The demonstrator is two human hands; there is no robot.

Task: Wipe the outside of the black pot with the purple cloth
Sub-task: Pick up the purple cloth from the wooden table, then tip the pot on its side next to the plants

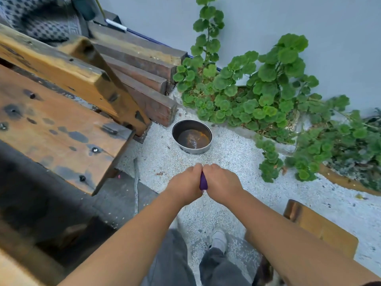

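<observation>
The black pot (192,136) stands upright on the white gravel, its inside rusty brown at the bottom. My left hand (185,183) and my right hand (221,182) are pressed together in the air nearer to me than the pot, both closed around the purple cloth (203,182). Only a narrow bunched strip of the cloth shows between the fists; the rest is hidden inside them. The hands are apart from the pot, not touching it.
A wooden table and bench (61,112) fill the left side, with stacked timber beams (148,79) behind. Green leafy plants (268,96) grow along the wall to the right of the pot. Another wooden seat edge (321,228) sits at lower right. My feet (218,238) stand on gravel.
</observation>
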